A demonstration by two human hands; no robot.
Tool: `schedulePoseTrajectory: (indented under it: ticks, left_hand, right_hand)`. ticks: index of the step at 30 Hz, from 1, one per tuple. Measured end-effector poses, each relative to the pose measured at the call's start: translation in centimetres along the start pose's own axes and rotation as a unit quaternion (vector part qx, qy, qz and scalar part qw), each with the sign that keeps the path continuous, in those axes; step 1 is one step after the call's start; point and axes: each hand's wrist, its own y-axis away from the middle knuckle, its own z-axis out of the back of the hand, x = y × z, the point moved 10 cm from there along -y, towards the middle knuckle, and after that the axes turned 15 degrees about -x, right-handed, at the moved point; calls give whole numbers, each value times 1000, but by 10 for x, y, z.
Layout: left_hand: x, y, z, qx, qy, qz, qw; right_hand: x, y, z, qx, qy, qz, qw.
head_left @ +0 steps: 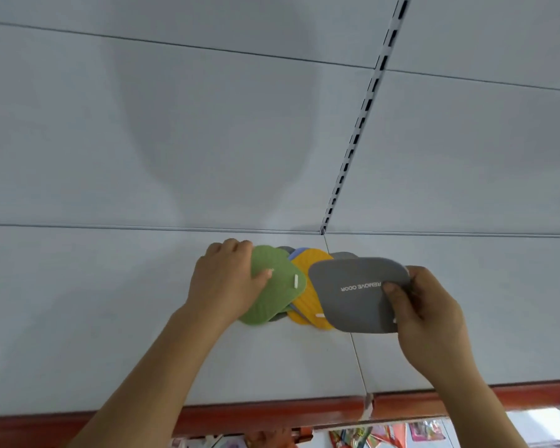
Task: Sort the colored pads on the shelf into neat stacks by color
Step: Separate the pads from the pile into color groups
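Observation:
A mixed pile of rounded pads lies on the white shelf (110, 318). My left hand (222, 279) grips the top green pad (277, 286) by its left edge, thumb on its face. More green, grey and blue (296, 252) pad edges peek out beneath it. A yellow pad (307, 295) lies in the middle of the pile. My right hand (424, 313) holds a grey pad (353, 295) printed "REMOVE ODOR", lifted over the pile's right side, thumb on top. Another grey pad (341, 254) shows behind it.
The shelf has a red front edge (272, 415) and a seam (356, 350) running front to back under the pile. A slotted upright (359, 124) divides the white back panels. Colourful packaged goods (385, 436) sit on the shelf below.

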Motion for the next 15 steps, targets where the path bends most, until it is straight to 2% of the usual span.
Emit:
schedulePoseTrajectory:
  ticks: [3,5,11,15]
  left_hand:
    - [-5,-1,-26,88,-46,-15,995]
    - [-3,-3,-28,93,-54,-9,994]
    - [-5,-3,-14,39,-18,-10,999]
    - [-3,3,0,-33,2,-31,999]
  right_hand:
    - [-3,-2,-3,17,0,-3,1000]
    - [-6,-3,-7,28,-4,-6,1000]
    - [-17,-6,-16,48,-14,-8,999]
    - [-18,-11,-23,57,-19,3,998]
